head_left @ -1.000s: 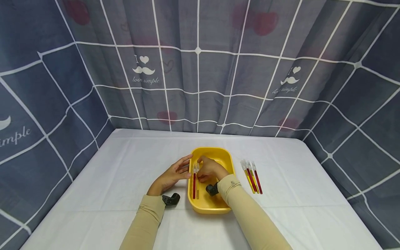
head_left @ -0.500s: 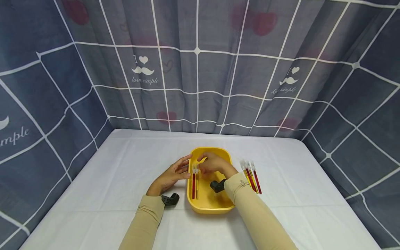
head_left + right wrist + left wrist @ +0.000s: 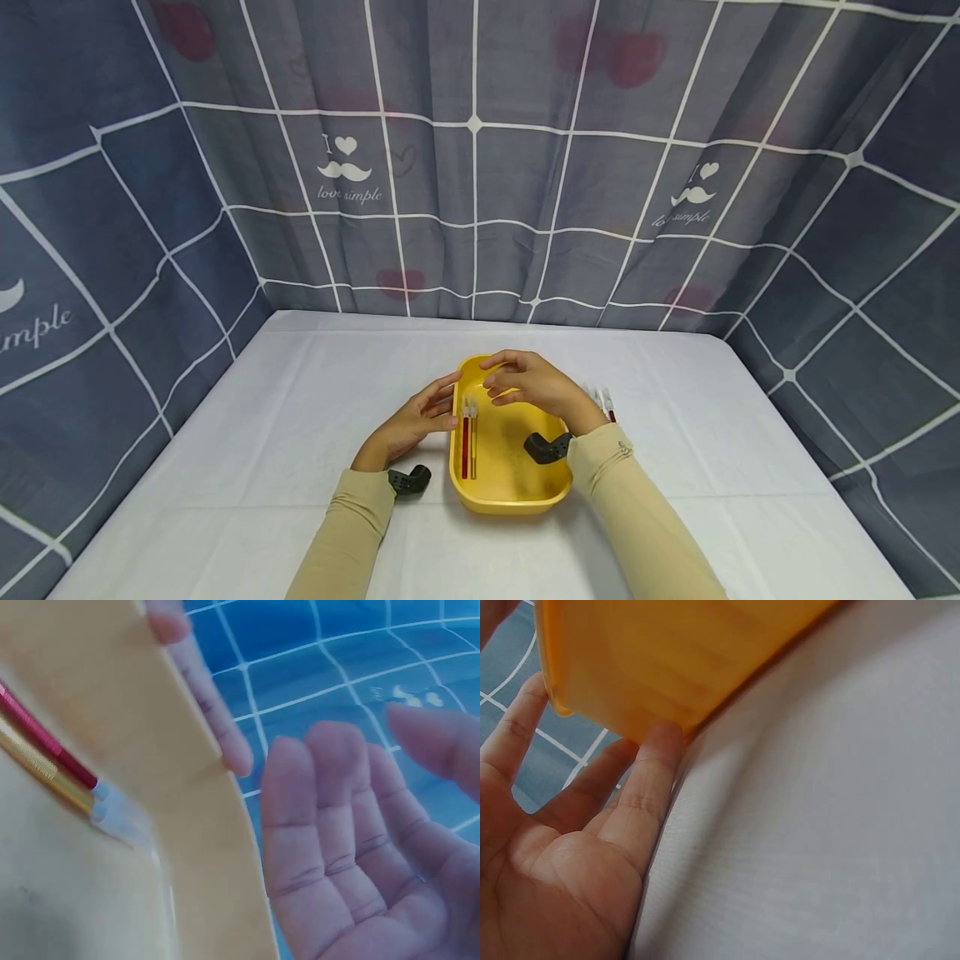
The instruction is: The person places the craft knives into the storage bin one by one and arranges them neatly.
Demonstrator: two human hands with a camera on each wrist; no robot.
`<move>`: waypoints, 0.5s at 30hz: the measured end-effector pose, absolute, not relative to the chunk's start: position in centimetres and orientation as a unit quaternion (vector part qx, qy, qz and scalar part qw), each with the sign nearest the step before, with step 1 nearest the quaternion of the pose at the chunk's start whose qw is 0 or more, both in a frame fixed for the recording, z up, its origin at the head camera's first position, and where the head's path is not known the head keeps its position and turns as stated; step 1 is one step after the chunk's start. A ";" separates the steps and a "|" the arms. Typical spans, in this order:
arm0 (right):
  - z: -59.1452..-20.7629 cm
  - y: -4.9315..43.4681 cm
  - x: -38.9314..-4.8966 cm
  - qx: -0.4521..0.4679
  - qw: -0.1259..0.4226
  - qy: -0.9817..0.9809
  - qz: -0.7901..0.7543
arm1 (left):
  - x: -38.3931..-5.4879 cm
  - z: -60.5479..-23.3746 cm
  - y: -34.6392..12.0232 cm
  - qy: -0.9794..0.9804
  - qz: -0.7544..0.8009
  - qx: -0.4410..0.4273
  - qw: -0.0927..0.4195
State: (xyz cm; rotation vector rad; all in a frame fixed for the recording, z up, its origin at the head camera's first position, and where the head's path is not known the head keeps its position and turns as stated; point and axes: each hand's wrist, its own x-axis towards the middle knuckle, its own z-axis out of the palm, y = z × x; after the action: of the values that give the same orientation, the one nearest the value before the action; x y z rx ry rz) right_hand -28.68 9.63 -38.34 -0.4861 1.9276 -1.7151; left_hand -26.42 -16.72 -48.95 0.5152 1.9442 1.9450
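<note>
A yellow tray [image 3: 510, 483] stands on the white tabletop. Along its left wall lie two slim craft knives, one with a red handle [image 3: 56, 746] and one with a gold handle [image 3: 49, 772], side by side. Both have knurled metal grips and clear caps. My left hand [image 3: 405, 429] rests its extended fingers against the outside of the tray's left wall, as the left wrist view also shows. Over the far part of the tray hovers my right hand [image 3: 534, 385], empty, its fingers loosely bent and thumb apart in the right wrist view.
Right of the tray, more capped knives [image 3: 608, 403] lie on the white cloth [image 3: 697, 417], mostly hidden behind my right wrist. A grey checked curtain [image 3: 480, 208] surrounds the table at the back and sides. Each wrist wears a black camera [image 3: 546, 447].
My right hand has lifted away from the knives in the tray and moved up and right, its fingers loosening. The two knives stay in place. My left hand has not moved.
</note>
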 end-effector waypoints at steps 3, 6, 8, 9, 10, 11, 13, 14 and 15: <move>-38.2 10.2 -28.5 -0.182 0.253 0.680 -0.664 | -26.4 -48.9 -16.7 0.685 0.686 0.180 0.170; -38.1 10.7 -28.2 -0.191 0.247 0.657 -0.686 | -26.4 -49.0 -16.7 0.684 0.686 0.179 0.169; -38.0 11.1 -28.1 -0.198 0.238 0.648 -0.696 | -26.4 -49.0 -16.7 0.684 0.687 0.179 0.169; -38.0 11.3 -28.0 -0.201 0.233 0.646 -0.699 | -26.4 -49.0 -16.7 0.684 0.687 0.178 0.169; -38.0 11.5 -27.9 -0.203 0.227 0.643 -0.702 | -26.4 -49.0 -16.7 0.684 0.687 0.178 0.169; -38.0 11.7 -27.8 -0.204 0.221 0.642 -0.705 | -26.4 -49.0 -16.7 0.684 0.687 0.177 0.169; -38.0 12.1 -27.7 -0.204 0.210 0.642 -0.709 | -26.4 -49.0 -16.7 0.684 0.688 0.177 0.168; -38.1 12.3 -27.6 -0.202 0.203 0.644 -0.709 | -26.4 -49.0 -16.7 0.684 0.687 0.176 0.168; -38.1 12.5 -27.5 -0.201 0.197 0.645 -0.710 | -26.4 -48.9 -16.7 0.684 0.687 0.176 0.168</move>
State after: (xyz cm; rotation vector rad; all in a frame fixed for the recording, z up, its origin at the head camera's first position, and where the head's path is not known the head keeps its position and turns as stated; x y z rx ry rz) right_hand -27.50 12.53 -38.13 -0.5618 1.8069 -1.9882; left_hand -26.41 -16.72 -48.95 0.5017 1.9463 1.9543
